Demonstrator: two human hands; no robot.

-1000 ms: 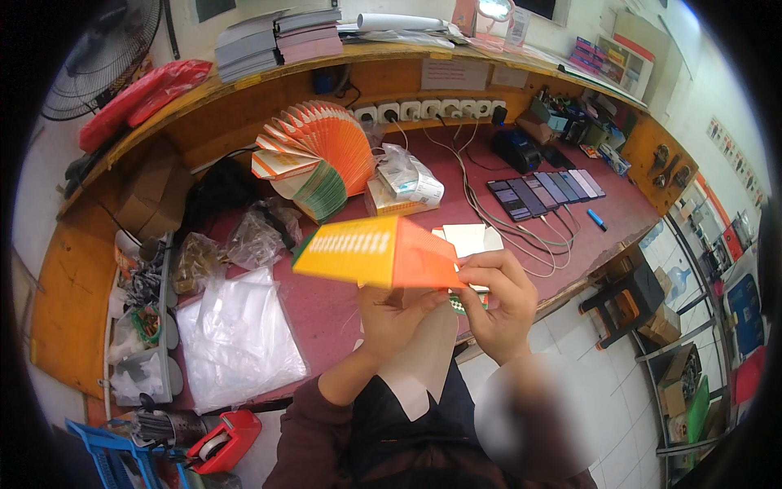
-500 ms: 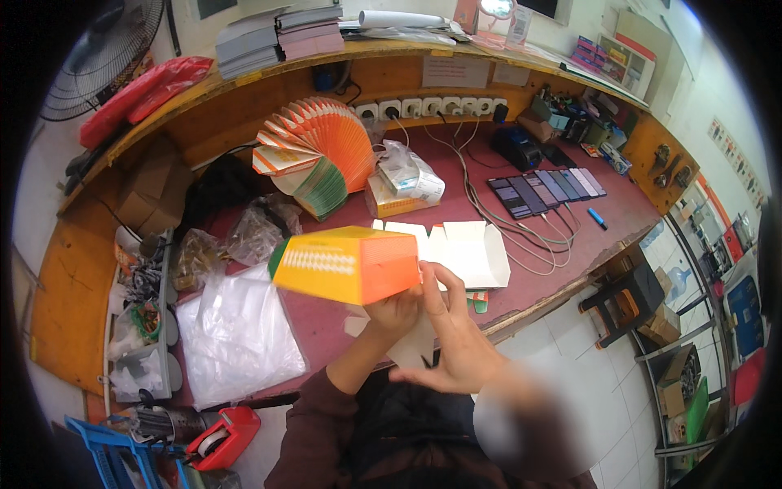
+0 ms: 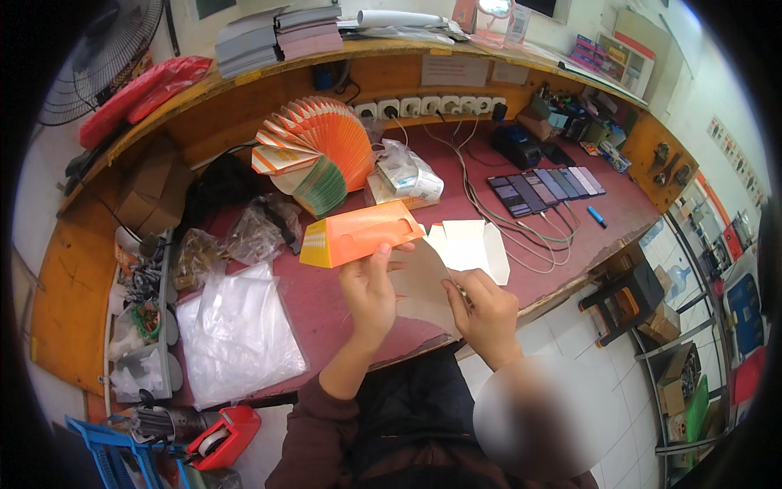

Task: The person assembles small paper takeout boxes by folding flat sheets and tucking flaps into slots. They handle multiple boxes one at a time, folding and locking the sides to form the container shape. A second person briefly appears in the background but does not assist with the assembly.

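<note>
My left hand [image 3: 371,289] holds an orange and yellow cardboard box [image 3: 358,235], partly folded, by its lower flap. The box's plain brown inner flap [image 3: 419,293] hangs down between both hands. My right hand [image 3: 487,314] pinches that flap's right edge. Both hands are raised just above the near edge of the dark red worktop [image 3: 318,301]. Behind the box lies an unfolded white carton blank [image 3: 472,246].
A fanned stack of orange flat cartons [image 3: 318,155] stands at the back, beside a bagged packet [image 3: 403,175]. Clear plastic bags [image 3: 236,334] lie left. A row of phones [image 3: 546,187] with cables lies right. A red tape dispenser [image 3: 224,436] sits low left. A stool [image 3: 623,297] stands right.
The orange box has been turned and tilted from a closed block to a slanted, opened shape. My right hand moved from under the box to the brown flap's right edge.
</note>
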